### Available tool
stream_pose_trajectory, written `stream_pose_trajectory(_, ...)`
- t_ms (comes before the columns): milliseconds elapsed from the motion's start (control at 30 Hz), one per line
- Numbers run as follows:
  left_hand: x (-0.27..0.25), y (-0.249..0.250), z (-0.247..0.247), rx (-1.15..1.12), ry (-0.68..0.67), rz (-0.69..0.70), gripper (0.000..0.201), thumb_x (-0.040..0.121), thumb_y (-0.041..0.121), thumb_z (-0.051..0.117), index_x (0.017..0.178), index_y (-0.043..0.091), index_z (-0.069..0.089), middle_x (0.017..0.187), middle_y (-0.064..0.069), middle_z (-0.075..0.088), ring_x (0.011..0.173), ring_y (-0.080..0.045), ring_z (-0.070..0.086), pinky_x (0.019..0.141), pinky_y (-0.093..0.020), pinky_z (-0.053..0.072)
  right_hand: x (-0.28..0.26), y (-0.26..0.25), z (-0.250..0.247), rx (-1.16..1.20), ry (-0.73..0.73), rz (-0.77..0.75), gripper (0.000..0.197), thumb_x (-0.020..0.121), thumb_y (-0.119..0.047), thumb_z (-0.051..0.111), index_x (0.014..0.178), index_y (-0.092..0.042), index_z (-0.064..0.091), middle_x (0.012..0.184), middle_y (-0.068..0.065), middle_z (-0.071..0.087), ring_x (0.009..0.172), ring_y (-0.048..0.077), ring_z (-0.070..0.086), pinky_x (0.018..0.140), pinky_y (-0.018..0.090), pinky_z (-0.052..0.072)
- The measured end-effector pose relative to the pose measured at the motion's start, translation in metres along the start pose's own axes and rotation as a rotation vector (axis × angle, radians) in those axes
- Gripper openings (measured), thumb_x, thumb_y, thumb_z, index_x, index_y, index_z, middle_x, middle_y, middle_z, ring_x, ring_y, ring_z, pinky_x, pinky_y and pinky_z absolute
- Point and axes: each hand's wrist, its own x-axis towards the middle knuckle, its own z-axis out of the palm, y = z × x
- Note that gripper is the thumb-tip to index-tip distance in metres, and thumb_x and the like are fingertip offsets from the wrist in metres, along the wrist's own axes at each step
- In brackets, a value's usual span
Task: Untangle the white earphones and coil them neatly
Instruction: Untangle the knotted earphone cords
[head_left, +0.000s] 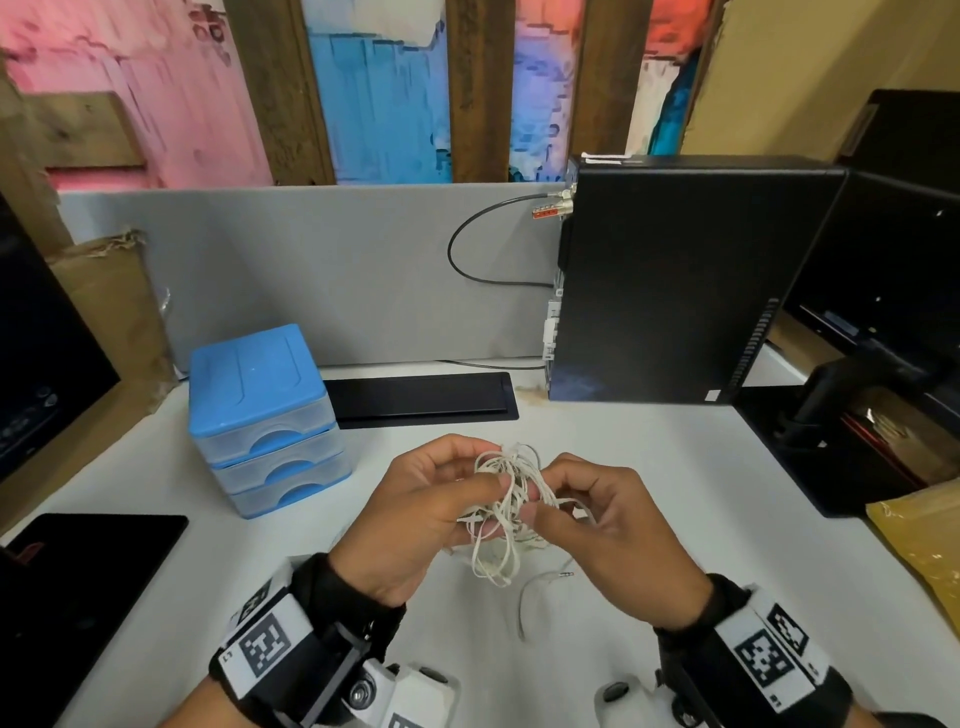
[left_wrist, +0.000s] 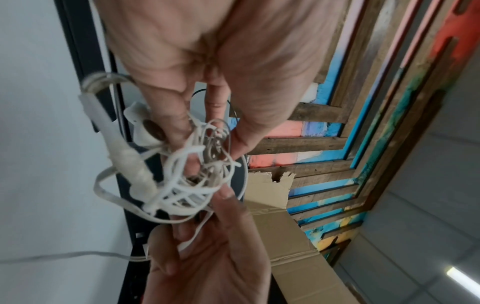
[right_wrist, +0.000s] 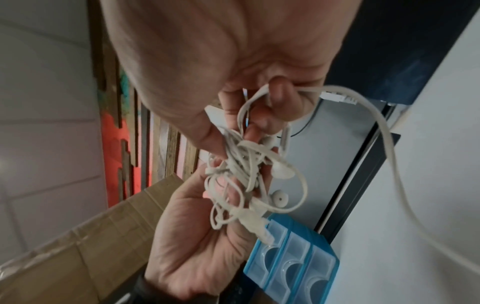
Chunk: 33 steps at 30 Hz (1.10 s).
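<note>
1. Head view: both hands raised over white desk (head_left: 649, 467). Left hand (head_left: 415, 514) and right hand (head_left: 608, 525) face each other, white earphones (head_left: 506, 499) bunched between them, off the desk. Left thumb and fingers curled onto the knot from its left side; right fingers curled and pinching strands on its right side. Loose loops hang below both hands; jack plug (head_left: 566, 574) dangles under the right hand, just above the desk. Blue drawer unit (head_left: 260, 415) beyond and outboard of the left hand; black PC tower (head_left: 675, 280) beyond the right hand; black tray (head_left: 421, 400) straight ahead of both.

2. Left wrist view: left hand (left_wrist: 207, 61) at top, fingertips (left_wrist: 241, 139) pinched on the earphones (left_wrist: 182, 181), the tangle hanging right at the tips. Right hand (left_wrist: 207, 257) comes in from below, its thumb touching the lower edge of the knot. Taped, thicker cable section (left_wrist: 124, 156) sticks out of the tangle to the side. One earbud (left_wrist: 148, 127) sits against the left fingers.

3. Right wrist view: right hand (right_wrist: 221, 61) at top, fingers hooked round cable loops, clamped on them. Earphones (right_wrist: 246, 176) wedged between its fingertips and the left hand (right_wrist: 202, 246) below, whose palm faces up with fingers under the knot. Two earbuds (right_wrist: 280, 197) visible on the outer side of the bunch. One long strand runs off past the right hand toward the desk. Drawer unit (right_wrist: 291, 263) beyond the left hand.
</note>
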Motion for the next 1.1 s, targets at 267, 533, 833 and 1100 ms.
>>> stream_pose_trajectory(267, 0.0, -0.003, 0.001, 0.048, -0.021, -0.01, 0.015, 0.089, -0.001, 0.067, 0.103, 0.001, 0.069, 0.091, -0.016, 0.075, 0.065, -0.019, 0.069, 0.053, -0.026, 0.054, 0.005, -0.006, -0.003, 0.219, -0.009, 0.196, 0.009, 0.075, -0.012, 0.062, 0.068, -0.012, 0.067, 0.064, 0.01, 0.044, 0.05, 0.009, 0.03, 0.047, 0.018, 0.026)
stream_pose_trajectory(533, 0.007, -0.005, -0.002, -0.039, 0.03, -0.089, 0.017, 0.087, -0.001, 0.067, 0.103, 0.001, 0.069, 0.084, -0.016, 0.072, 0.06, -0.02, 0.065, 0.058, -0.03, 0.055, 0.002, -0.002, 0.002, 0.189, 0.122, 0.023, 0.016, 0.086, 0.004, 0.069, 0.096, -0.004, 0.059, 0.078, 0.008, 0.07, 0.063, 0.009, 0.06, 0.056, 0.016, 0.045)
stream_pose_trajectory(833, 0.006, -0.01, 0.001, -0.125, 0.05, -0.07, 0.01, 0.087, -0.01, 0.063, 0.087, -0.001, 0.062, 0.083, -0.021, 0.071, 0.057, -0.023, 0.067, 0.049, -0.029, 0.055, -0.004, 0.004, 0.007, -0.178, 0.149, -0.21, 0.021, 0.087, -0.006, 0.06, 0.082, -0.021, 0.075, 0.086, -0.005, 0.064, 0.072, 0.016, 0.061, 0.053, 0.022, 0.043)
stream_pose_trajectory(1100, 0.008, -0.019, 0.003, -0.069, 0.092, -0.038, 0.013, 0.082, -0.008, 0.07, 0.086, 0.0, 0.061, 0.09, -0.024, 0.072, 0.066, -0.025, 0.068, 0.052, -0.03, 0.056, -0.003, 0.003, 0.007, -0.292, 0.166, -0.029, 0.009, 0.081, -0.014, 0.08, 0.078, -0.022, 0.077, 0.107, -0.01, 0.061, 0.097, 0.009, 0.059, 0.074, 0.008, 0.04)
